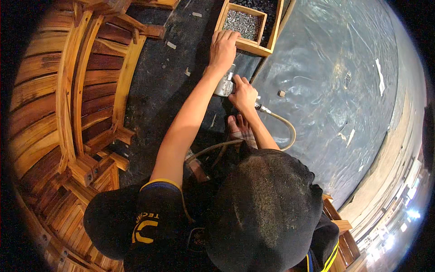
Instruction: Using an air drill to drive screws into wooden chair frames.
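Note:
My left hand [223, 49] reaches forward to a wooden box [254, 48], its fingers bent over the near left corner. Inside the box, a smaller wooden compartment [264, 23] holds a heap of small silver screws [241, 25]. Closer to me, my right hand [244, 95] is closed around a silver air tool [224, 86], which lies low over the dark floor covering. A pale air hose [290, 124] joins the tool through a metal coupling [263, 108] and curves back toward me. The tool's tip is hard to make out under my left wrist.
Slatted wooden furniture [68, 90] stands along the left side. A shiny dark plastic sheet [326, 90] spreads to the right, with a small wood block [282, 94] and paper scraps on it. A bare foot [240, 127] is just behind the tool. Dark small pieces fill the box's outer part.

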`<act>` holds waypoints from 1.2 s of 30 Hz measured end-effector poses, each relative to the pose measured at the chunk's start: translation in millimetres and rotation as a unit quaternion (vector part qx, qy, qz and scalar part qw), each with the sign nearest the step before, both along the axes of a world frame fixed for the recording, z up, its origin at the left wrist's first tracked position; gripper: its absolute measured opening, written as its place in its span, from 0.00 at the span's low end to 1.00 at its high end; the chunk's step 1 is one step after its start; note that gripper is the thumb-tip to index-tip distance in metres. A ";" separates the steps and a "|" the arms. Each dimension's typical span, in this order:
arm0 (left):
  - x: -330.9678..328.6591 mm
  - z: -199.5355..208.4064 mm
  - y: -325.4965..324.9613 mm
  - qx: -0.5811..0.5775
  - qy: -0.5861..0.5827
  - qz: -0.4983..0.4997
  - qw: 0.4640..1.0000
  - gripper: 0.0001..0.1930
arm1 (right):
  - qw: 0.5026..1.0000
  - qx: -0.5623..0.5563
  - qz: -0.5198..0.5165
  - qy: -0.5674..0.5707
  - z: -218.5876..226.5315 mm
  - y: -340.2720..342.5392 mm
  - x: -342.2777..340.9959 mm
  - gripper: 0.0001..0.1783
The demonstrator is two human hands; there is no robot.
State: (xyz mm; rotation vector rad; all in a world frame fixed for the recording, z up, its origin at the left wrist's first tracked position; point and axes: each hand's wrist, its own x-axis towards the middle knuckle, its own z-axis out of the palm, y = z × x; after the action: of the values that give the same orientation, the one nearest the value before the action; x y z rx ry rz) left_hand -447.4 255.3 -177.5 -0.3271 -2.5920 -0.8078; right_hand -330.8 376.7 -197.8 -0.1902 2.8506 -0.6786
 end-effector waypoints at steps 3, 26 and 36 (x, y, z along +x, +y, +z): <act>-2.3 -2.1 -3.1 -0.006 0.017 0.002 1.000 0.16 | 1.000 -0.006 -0.001 0.009 -0.1 -2.7 -1.2 0.26; -24.0 6.5 -22.5 -0.098 -0.063 -0.097 0.988 0.19 | 0.990 0.024 0.135 -0.010 8.7 24.5 12.2 0.30; -21.0 5.1 -26.1 -0.123 -0.049 -0.108 0.985 0.19 | 0.989 0.018 0.143 -0.015 2.0 18.6 9.2 0.31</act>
State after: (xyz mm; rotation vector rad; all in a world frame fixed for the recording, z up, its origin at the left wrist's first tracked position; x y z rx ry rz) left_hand -468.4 229.2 -172.4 -0.6646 -2.7883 -0.5850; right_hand -321.7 395.3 -195.9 -0.5657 2.7259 -0.5645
